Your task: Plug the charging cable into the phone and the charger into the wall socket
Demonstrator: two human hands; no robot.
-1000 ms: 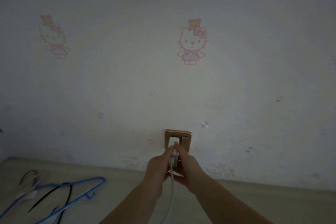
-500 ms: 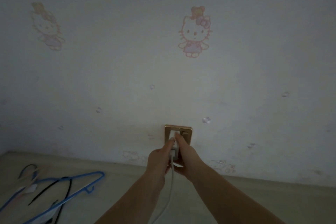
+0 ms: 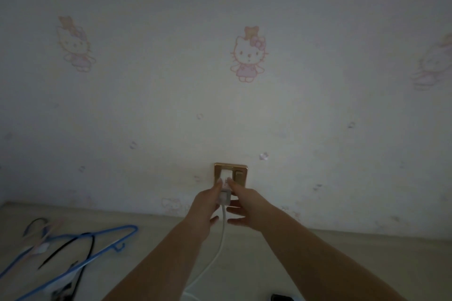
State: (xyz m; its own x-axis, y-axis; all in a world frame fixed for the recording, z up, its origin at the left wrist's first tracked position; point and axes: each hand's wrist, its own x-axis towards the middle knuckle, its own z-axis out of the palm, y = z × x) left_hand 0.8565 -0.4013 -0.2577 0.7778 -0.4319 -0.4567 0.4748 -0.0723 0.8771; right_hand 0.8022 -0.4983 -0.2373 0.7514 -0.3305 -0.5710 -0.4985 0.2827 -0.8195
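Your left hand (image 3: 204, 205) and right hand (image 3: 247, 205) have their fingers clamped on the charger (image 3: 224, 195), right at the socket (image 3: 231, 175). The charger looks light, hard and smooth: hold its side faces, not the soft cable (image 3: 221, 234) hanging below it.

I can't see the charger's (image 3: 224, 196) prongs, my fingers (image 3: 218, 184) cover the socket (image 3: 230, 173) openings, so seated or not, no telling. The cable (image 3: 221, 239) runs off the bottom edge, its far end out of view. A dark object (image 3: 281, 297) is clipped at the bottom, too little showing to name it. The blue hangers (image 3: 80, 252) are cut off at the left. A cartoon print (image 3: 433, 66) at the right edge is blurred.
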